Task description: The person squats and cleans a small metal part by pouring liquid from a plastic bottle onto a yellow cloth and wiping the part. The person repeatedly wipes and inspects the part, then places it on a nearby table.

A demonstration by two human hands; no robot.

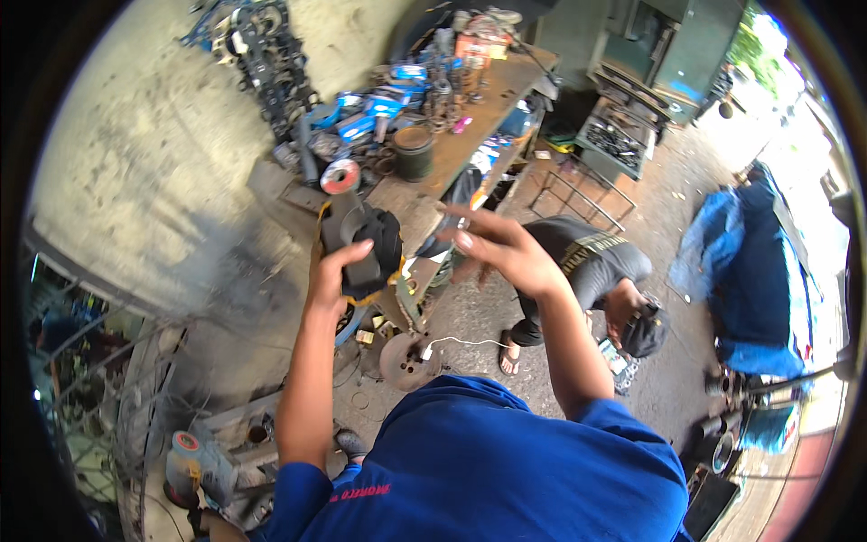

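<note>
Black bulky rubber-and-metal part [361,246] gripped in closed left hand [336,275]; right hand [492,244] spread wide, empty. Blue packages [384,101] on wooden counter [470,113].

Blue and white flat packages [375,107] lie in a loose cluster on the wooden workbench [470,117], toward its left part among metal parts, and an orange-red carton [471,47] stands further back near the bench's far end. A round red and white label [340,176] faces up on a disc-shaped item at the near left edge of the bench, just beside a dark cylindrical can [414,150]. A small flat screen or printed card [614,355], rectangular and multicoloured, lies on the floor by the crouching person [591,271]; which of the two cannot be told.
</note>
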